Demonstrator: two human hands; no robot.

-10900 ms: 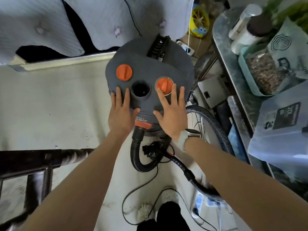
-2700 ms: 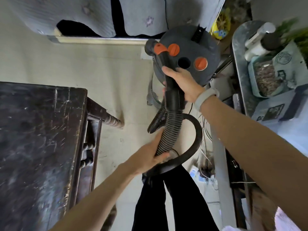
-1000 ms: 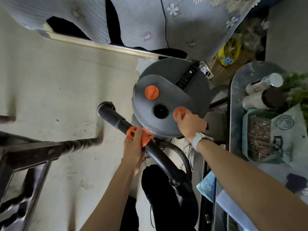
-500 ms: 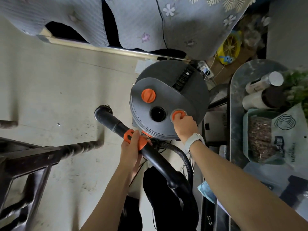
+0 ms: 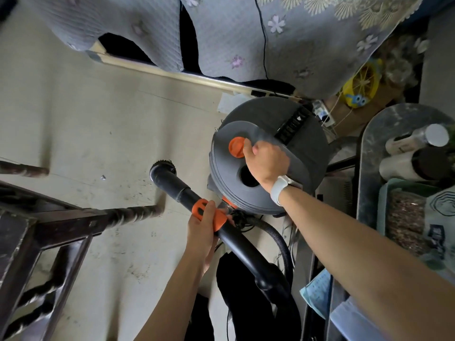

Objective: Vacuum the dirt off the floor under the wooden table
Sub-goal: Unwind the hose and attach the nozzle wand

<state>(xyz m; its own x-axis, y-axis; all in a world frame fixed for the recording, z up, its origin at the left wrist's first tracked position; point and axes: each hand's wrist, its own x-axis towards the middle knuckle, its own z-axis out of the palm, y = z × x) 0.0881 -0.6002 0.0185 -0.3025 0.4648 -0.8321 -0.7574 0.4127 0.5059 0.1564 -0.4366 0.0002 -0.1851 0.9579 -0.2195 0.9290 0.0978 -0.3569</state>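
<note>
A: Why is the left hand (image 5: 200,226) wrapped round the vacuum wand (image 5: 189,200) at the orange collar (image 5: 209,215)?

B: I'd judge it is keeping the nozzle (image 5: 162,169) aimed at the floor (image 5: 98,134) while the machine gets switched on. The fingers are closed right round the tube, a full grip

A: And the right hand (image 5: 267,159)?

B: It lies flat over the lid of the grey canister (image 5: 268,156), fingers loosely curled, the tips at the orange knob (image 5: 235,147) just beyond them. It's blurred, so I cannot tell whether it actually pinches the knob or only touches it

A: Where's the dirt?

B: Dark specks and scuffs on the pale floor, ahead of and to the left of the left hand, running toward the turned leg of the desk (image 5: 61,225). The nozzle mouth hangs just past that hand, near the specks; I can't tell if it touches the floor

A: The vacuum itself?

B: Round drum, dark grey lid with an open hole below the right palm, black ribbed hose (image 5: 278,239) curling behind the left hand's wrist
</note>
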